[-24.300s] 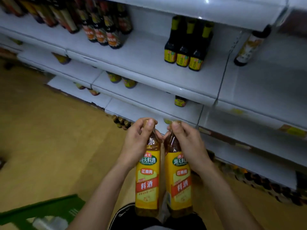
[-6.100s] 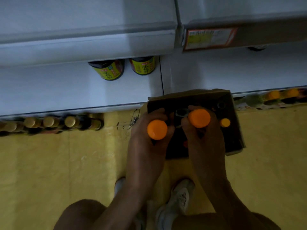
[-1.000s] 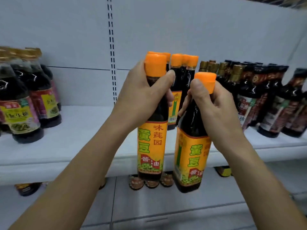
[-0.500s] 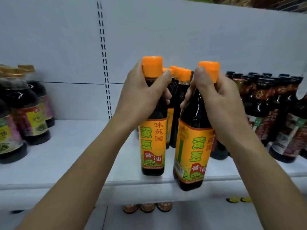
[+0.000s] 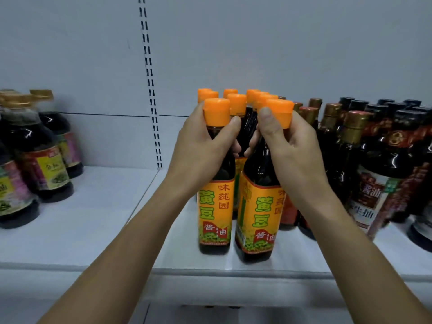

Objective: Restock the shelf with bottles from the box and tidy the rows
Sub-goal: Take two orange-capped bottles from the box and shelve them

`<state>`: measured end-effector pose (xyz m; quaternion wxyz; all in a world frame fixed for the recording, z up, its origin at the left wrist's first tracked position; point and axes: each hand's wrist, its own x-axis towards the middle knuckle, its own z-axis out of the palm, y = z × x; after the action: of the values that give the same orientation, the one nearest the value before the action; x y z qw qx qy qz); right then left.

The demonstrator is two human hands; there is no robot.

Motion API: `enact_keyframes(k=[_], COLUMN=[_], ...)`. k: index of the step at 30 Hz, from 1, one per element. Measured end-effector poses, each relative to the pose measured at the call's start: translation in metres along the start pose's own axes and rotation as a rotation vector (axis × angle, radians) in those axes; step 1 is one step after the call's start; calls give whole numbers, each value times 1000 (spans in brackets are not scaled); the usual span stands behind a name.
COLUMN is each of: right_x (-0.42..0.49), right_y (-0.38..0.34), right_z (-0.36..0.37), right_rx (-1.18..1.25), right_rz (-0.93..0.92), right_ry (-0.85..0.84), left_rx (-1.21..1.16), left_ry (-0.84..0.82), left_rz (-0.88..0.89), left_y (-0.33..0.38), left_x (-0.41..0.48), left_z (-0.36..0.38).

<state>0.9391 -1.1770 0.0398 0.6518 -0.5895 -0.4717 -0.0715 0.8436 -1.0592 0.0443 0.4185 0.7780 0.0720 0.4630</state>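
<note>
**1. left hand** point(image 5: 201, 157): fingers curled round the neck and shoulder of the left bottle point(image 5: 215, 213). The thumb lies across the glass just under the orange cap. The hand grips the bottle firmly.

**2. right hand** point(image 5: 292, 155): fingers wrapped round the neck of the right bottle point(image 5: 257, 218). The thumb stands against the side of its orange cap. The hand grips the bottle firmly. The fingertips of the two hands nearly meet in the gap between the necks.

**3. left bottle:** dark sauce, orange-yellow label with green characters, upright. The body hangs straight below the left fingers, with the base at the shelf point(image 5: 93, 230) near its front edge. Whether the base bears on the shelf cannot be told.

**4. right bottle:** same make, tilted slightly. Its base is below the right fingers and just beside the left bottle, with a narrow gap between them.

**5. back row** point(image 5: 236, 102): more orange-capped bottles directly behind the fingers. Their caps show above and between the knuckles.

**6. dark bottles** point(image 5: 374, 171): gold and black caps, red-brown labels, in packed rows to the right of the right fingers. The nearest stand just behind the right wrist.

**7. squat bottles** point(image 5: 46, 160): gold caps, green-yellow labels. They stand well to the left of the left fingers, with bare shelf between.

**8. upright** point(image 5: 149, 78): a slotted strip on the grey back panel, above and to the left of the left fingers.
</note>
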Motion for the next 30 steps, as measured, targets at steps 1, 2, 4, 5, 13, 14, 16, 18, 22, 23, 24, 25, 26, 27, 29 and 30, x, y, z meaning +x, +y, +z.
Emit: enact_keyframes(k=[1,2,4,5,13,14,16,18,22,23,24,25,26,27,29,30], right_x=[1,2,3,3,12,14,16,17,14,14,13,13,12,11,10,9], right_y=[2,5,9,11,27,29,32,35,38,39,38,38,37,37,37,37], right_z=[0,0,1,2,12,13,14,15,16,17,18,18,19,20,22,23], right_rx=[5,10,22,24,45,44,31,29,52,56,57,56,54,52,36,17], right_rz=[6,8,7,7,12,13,14,8,-4,-6,-8,-10,-10,-10,-8,-7], right_ry=[-2,-2,5,11,51,58,68,74,89,97,105,113,121,129,147,162], left_rx=[3,6,7,6,25,28,35,41,84,106,130,151,163,169,175,177], left_ry=[3,5,8,12,136,148,175,205,265,285,305,321,335,348,366,367], left_rz=[-1,0,-1,-1,24,18,9,5,9,12,14,12,9,6,1,1], left_y=[-1,-2,-4,-4,-11,-12,-13,-14,-16,-17,-17,-17,-17,-17,-17,-17], left_x=[1,2,3,3,6,6,5,4,4,4,4,4,4,4,4,4], left_z=[1,3,6,8,25,26,29,31,35,36,37,38,39,40,41,42])
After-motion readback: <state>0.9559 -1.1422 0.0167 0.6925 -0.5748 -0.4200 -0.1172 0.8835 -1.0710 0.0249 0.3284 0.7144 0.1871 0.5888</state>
